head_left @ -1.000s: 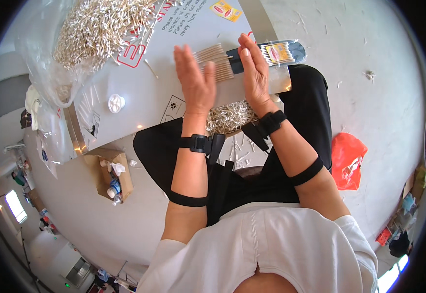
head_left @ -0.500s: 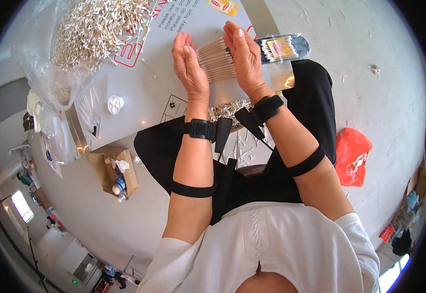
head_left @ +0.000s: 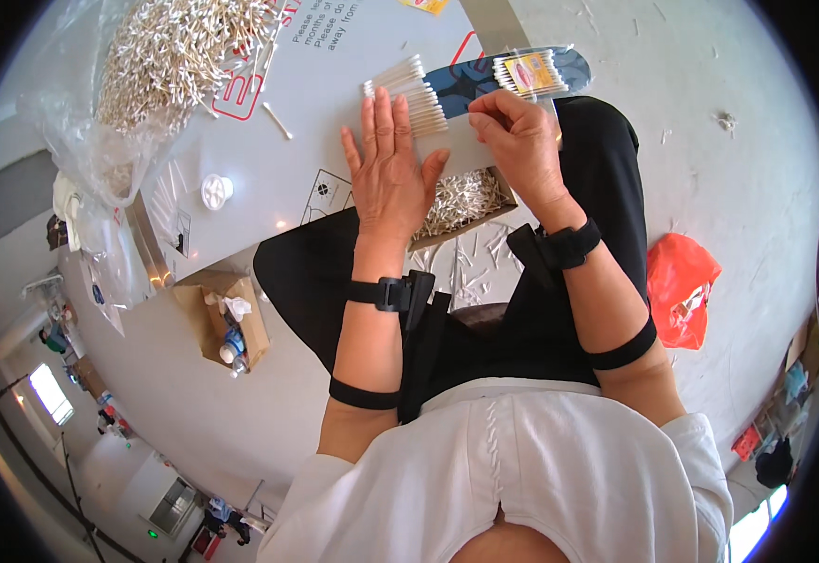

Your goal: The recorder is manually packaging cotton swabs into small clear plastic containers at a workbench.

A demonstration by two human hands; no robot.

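Observation:
A row of cotton swabs (head_left: 421,105) lies side by side on the grey tabletop. My left hand (head_left: 388,169) is stretched flat over the row's lower left part, fingers straight, covering some of the sticks. Just right of the row, my right hand (head_left: 525,145) is closed in a pinch; whatever its fingertips hold, if anything, is too small to make out. Beyond that hand lies a dark blue patterned strip (head_left: 461,83). On its right part rests a pack of cotton swabs (head_left: 529,73) with a yellow label.
A large heap of cotton swabs (head_left: 179,70) spills from a clear plastic bag (head_left: 67,113) at the far left. A small round white container (head_left: 215,191) stands nearer. Below the table edge sits an open box of swabs (head_left: 466,202). The floor holds a cardboard box (head_left: 254,333) and red bag (head_left: 681,291).
My hands were upright on either side of the row. My left hand now lies flat over it; my right hand has moved right and nearer me, fingers closing into a pinch.

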